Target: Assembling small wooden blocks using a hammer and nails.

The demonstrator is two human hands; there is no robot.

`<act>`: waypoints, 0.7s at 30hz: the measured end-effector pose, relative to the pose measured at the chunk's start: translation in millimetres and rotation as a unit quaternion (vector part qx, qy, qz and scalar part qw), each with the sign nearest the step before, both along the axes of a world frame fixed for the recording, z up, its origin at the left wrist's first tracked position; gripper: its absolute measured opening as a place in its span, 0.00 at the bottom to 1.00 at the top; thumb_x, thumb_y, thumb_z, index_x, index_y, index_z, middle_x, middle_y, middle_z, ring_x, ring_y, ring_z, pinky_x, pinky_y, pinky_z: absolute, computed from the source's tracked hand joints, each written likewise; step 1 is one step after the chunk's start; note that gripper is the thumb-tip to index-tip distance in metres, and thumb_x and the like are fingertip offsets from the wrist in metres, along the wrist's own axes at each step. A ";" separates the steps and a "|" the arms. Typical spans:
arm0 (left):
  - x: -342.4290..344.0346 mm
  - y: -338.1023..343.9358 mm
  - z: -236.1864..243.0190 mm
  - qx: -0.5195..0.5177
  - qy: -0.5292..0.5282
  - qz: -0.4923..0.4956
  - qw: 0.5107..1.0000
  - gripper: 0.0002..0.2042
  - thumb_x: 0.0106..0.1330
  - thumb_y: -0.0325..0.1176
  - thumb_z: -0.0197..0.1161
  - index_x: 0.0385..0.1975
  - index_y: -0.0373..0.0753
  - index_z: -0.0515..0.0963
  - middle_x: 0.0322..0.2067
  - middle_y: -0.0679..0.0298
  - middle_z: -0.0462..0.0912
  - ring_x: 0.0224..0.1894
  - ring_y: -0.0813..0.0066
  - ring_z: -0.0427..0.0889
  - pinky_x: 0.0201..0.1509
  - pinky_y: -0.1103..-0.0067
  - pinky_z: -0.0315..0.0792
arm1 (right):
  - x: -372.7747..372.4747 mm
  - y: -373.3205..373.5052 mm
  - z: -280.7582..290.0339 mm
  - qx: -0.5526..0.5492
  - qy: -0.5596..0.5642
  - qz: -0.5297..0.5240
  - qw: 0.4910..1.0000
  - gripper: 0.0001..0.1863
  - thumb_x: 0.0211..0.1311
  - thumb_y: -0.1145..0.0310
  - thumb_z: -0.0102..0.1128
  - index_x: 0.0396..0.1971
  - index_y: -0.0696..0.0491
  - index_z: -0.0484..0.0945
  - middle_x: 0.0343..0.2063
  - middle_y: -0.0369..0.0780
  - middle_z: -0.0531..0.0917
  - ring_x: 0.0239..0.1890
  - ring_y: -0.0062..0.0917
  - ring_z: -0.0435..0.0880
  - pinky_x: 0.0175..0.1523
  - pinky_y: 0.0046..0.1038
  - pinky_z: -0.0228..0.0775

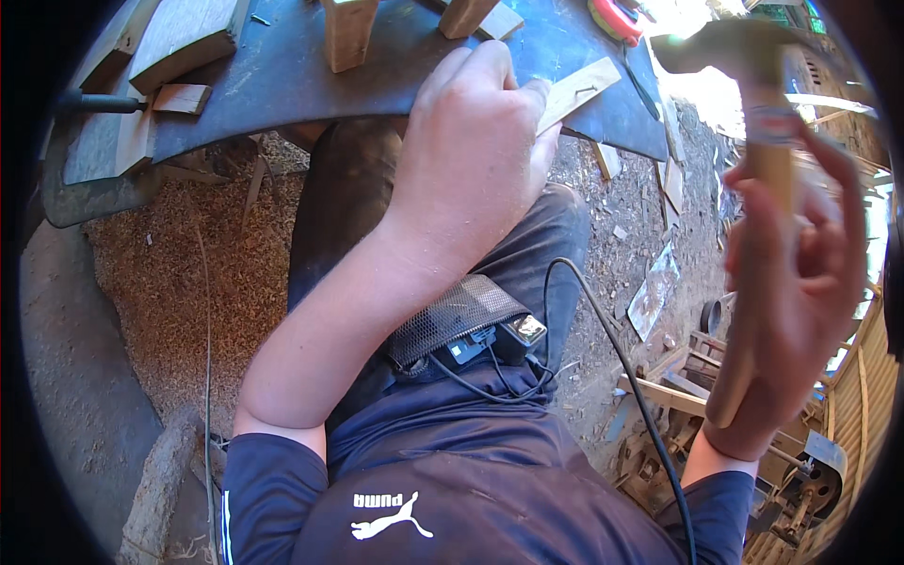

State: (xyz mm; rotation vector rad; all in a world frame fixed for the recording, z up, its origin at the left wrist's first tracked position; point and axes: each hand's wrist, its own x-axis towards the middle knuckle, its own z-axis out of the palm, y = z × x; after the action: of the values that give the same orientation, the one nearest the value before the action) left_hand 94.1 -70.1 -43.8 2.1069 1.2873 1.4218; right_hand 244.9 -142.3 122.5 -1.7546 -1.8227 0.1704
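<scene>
Head view: hammer (776,174) somewhat blurred

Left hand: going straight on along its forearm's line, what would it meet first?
The left hand would probably first meet the wooden pieces just beyond its knuckles; depth leaves unclear which one.

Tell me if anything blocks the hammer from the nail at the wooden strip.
Nothing visible stands between the hammer in the right hand and the nail. The red tape measure and black strap lie aside on the tabletop; the left hand holds the wooden strip.
</scene>
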 end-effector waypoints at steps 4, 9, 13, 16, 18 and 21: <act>-6.1 -4.9 -3.2 0.002 0.004 0.011 1.000 0.16 0.56 0.32 0.76 0.43 0.33 0.88 0.28 0.57 0.73 0.33 0.59 0.77 0.40 0.66 0.73 | -7.6 12.8 -1.1 0.106 0.050 -0.013 0.993 0.27 0.72 0.65 0.67 0.65 0.58 0.72 0.37 0.44 0.88 0.19 0.11 0.75 0.21 0.15 0.61; -3.9 -6.3 4.5 -0.019 0.014 0.009 1.000 0.14 0.57 0.31 0.75 0.42 0.33 0.88 0.30 0.58 0.73 0.35 0.59 0.78 0.42 0.65 0.74 | 25.0 25.0 -35.7 -0.150 0.056 0.001 0.987 0.26 0.67 0.70 0.70 0.63 0.52 0.75 0.32 0.39 0.89 0.20 0.14 0.80 0.24 0.19 0.67; -6.1 -6.9 5.6 -0.034 0.022 0.006 0.999 0.15 0.58 0.31 0.75 0.44 0.34 0.87 0.31 0.58 0.74 0.36 0.58 0.78 0.44 0.64 0.74 | 24.0 30.0 -37.9 -0.137 0.067 0.009 0.988 0.26 0.66 0.71 0.71 0.62 0.52 0.75 0.35 0.44 0.90 0.20 0.16 0.82 0.24 0.21 0.67; -8.1 -10.3 2.7 -0.031 0.020 0.002 0.999 0.15 0.59 0.32 0.75 0.44 0.33 0.85 0.32 0.57 0.74 0.37 0.58 0.78 0.44 0.64 0.74 | 31.0 32.3 -54.5 -0.110 -0.001 0.009 0.994 0.25 0.66 0.73 0.70 0.62 0.52 0.74 0.36 0.47 0.90 0.23 0.21 0.87 0.26 0.24 0.72; -14.6 -18.1 6.4 -0.035 0.034 0.002 0.999 0.15 0.60 0.33 0.74 0.45 0.34 0.85 0.32 0.57 0.75 0.36 0.57 0.80 0.42 0.65 0.75 | 34.8 31.2 -63.9 -0.095 0.028 0.015 0.995 0.26 0.65 0.73 0.70 0.62 0.53 0.74 0.37 0.49 0.90 0.27 0.27 0.91 0.28 0.26 0.76; -15.9 -35.1 11.7 -0.090 0.031 -0.007 0.995 0.17 0.62 0.34 0.74 0.47 0.35 0.83 0.34 0.56 0.79 0.34 0.56 0.83 0.38 0.66 0.77 | 45.9 25.5 -82.5 -0.038 0.028 0.048 0.998 0.27 0.65 0.75 0.69 0.63 0.54 0.73 0.36 0.46 0.90 0.30 0.27 0.92 0.30 0.25 0.78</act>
State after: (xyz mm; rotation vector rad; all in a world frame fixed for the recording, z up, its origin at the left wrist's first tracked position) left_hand 78.2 -105.1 -32.1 2.0504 1.3650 1.1943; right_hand 290.8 -116.8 40.0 -1.6970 -1.8845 0.3284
